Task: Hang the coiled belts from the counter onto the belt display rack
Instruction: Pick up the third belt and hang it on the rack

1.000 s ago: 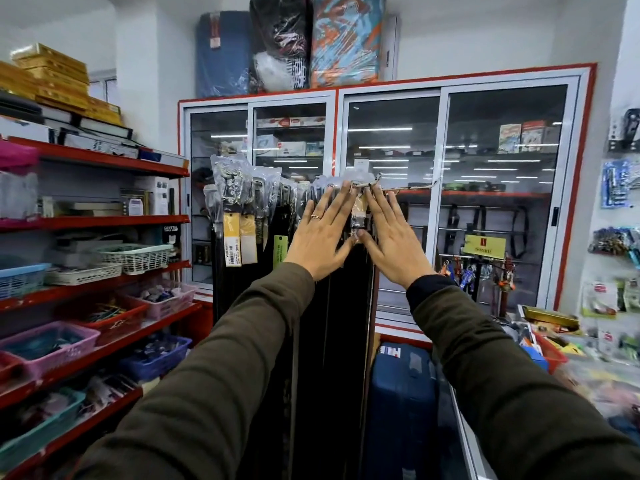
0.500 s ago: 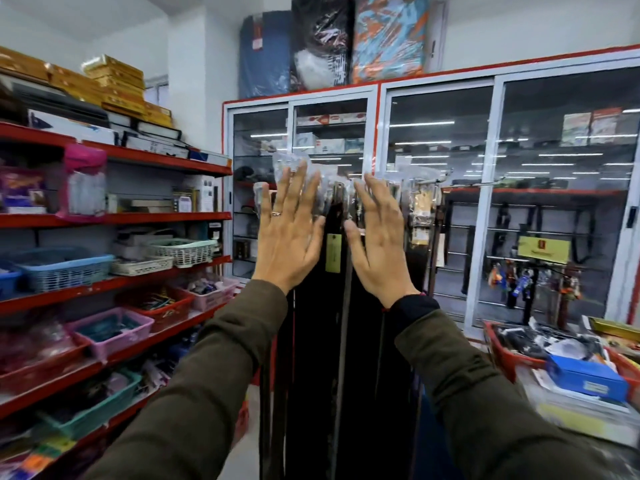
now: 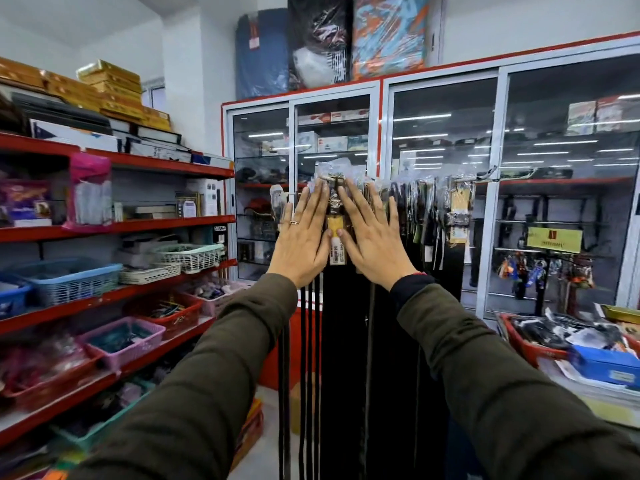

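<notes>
Many black belts (image 3: 346, 341) hang straight down from the belt display rack (image 3: 460, 180), their buckles wrapped in clear plastic at the top. My left hand (image 3: 303, 242) lies flat with fingers spread on the hanging belts, left of a yellow and white price tag (image 3: 336, 242). My right hand (image 3: 372, 242) lies flat the same way just right of that tag. Neither hand holds anything. More belts with tags (image 3: 459, 216) hang further right along the rack. No coiled belt shows clearly in view.
Red shelves (image 3: 117, 226) with plastic baskets (image 3: 69, 278) and boxes line the left side. A glass cabinet (image 3: 443, 202) with a red frame stands behind the rack. A counter at the right carries a red tray (image 3: 530, 344) of goods and a blue box (image 3: 606, 367).
The view has swung left across the shop, and both flat hands have slid left along the hanging belts, so that more belts now show to the right of my hands.
</notes>
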`<state>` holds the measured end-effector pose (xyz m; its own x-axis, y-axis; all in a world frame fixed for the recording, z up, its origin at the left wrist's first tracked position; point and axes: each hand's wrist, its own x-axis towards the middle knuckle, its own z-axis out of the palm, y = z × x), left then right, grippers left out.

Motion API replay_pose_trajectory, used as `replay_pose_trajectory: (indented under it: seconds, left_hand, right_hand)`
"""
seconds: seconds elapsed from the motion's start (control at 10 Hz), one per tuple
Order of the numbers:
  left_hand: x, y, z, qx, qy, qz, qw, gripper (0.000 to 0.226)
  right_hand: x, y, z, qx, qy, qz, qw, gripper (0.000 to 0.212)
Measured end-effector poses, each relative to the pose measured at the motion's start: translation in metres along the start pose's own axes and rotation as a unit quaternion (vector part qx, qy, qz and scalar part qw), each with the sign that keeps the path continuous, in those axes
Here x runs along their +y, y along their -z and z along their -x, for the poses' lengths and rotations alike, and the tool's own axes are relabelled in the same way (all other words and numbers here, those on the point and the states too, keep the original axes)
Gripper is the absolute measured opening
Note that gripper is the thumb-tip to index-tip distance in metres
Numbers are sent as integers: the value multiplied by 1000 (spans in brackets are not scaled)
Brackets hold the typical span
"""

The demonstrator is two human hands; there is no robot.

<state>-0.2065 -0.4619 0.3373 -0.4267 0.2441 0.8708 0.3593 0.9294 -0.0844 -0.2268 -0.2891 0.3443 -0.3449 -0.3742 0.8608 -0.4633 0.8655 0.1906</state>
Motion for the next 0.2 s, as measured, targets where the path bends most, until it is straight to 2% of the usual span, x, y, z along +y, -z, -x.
replay_pose_trajectory:
  seconds: [0.2]
  left_hand:
    - [21, 3, 10, 51, 28, -11, 998, 71]
  right_hand:
    - [-4, 13, 15, 8, -18, 13, 1000, 65]
